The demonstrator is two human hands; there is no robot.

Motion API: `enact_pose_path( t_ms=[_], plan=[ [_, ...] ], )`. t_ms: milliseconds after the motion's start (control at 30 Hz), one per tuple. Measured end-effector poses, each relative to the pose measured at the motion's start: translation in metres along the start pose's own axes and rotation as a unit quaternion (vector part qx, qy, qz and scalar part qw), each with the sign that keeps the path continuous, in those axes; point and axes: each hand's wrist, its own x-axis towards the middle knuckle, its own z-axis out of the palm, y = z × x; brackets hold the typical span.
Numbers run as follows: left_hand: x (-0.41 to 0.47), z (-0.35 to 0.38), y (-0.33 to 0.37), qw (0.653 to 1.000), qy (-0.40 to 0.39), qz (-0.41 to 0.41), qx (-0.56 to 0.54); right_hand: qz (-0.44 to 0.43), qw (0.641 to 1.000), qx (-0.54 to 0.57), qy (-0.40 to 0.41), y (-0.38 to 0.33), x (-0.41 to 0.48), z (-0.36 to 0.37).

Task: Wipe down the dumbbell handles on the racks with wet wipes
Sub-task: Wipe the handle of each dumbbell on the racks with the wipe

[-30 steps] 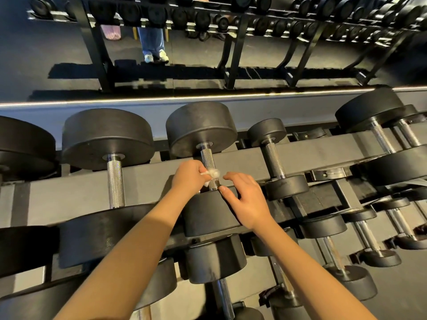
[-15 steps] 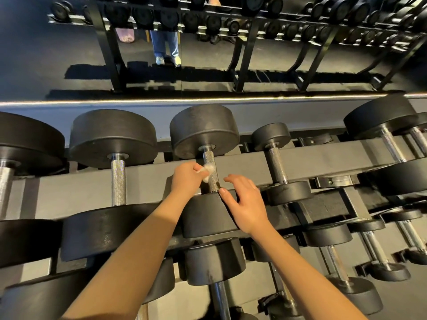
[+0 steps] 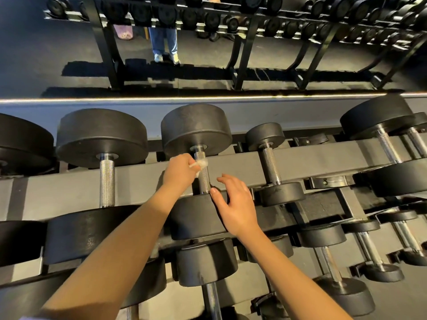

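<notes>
A black dumbbell with a knurled steel handle [image 3: 204,179] lies on the top tier of the grey rack [image 3: 312,159]. My left hand [image 3: 179,170] pinches a crumpled white wet wipe [image 3: 200,164] against the upper part of that handle. My right hand [image 3: 235,205] rests with spread fingers on the dumbbell's near weight head [image 3: 194,215], thumb tip beside the handle's lower end. The far head [image 3: 196,129] sits above.
More dumbbells flank it: a large one at left [image 3: 106,181] and a small one at right [image 3: 270,166]. Lower tiers hold several more [image 3: 206,262]. A wall mirror behind shows another rack and a person's legs [image 3: 164,42].
My left hand has slid the wipe up the handle, from near the lower head towards the far head. My right hand stays on the near head.
</notes>
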Motion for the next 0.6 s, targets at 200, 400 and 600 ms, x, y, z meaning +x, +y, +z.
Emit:
enact_pose_path(
  t_ms=[200,400,600],
  plan=[
    [0.01,-0.008,0.021,1.0,-0.002,-0.019,0.019,0.024,1.0,0.003,0.001,0.0,-0.001,-0.001],
    [-0.001,-0.009,0.015,0.993,-0.096,-0.018,0.063,0.024,1.0,0.003,0.006,0.001,-0.001,0.0],
    [0.006,-0.012,0.024,0.999,0.012,-0.029,0.014,0.026,1.0,0.011,0.006,-0.001,-0.002,0.0]
  ],
)
